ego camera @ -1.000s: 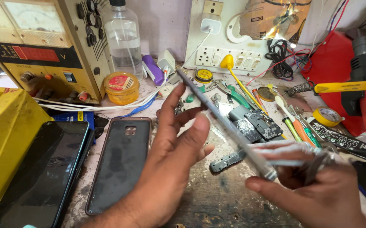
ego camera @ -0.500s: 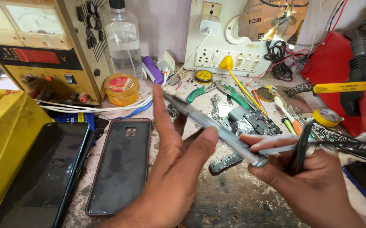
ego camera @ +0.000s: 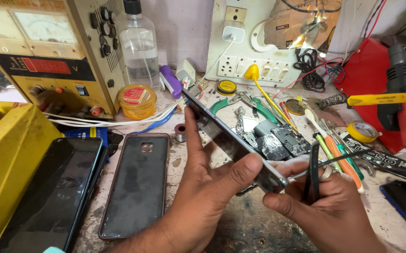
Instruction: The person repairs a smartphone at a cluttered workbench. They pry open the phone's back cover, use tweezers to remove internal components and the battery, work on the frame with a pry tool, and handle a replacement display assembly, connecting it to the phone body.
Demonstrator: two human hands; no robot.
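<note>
Edgewise above the bench, phone (ego camera: 233, 140) gripped by left hand (ego camera: 207, 197) along its lower half, long axis running up-left toward the bottle (ego camera: 139, 44), right hand (ego camera: 324, 201) pinching tweezers (ego camera: 313, 175) just beside its near-right corner.

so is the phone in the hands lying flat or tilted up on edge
Tilted on edge: the phone is lifted off the bench, its thin side toward the camera, gripped by the left hand and the right hand.
</note>
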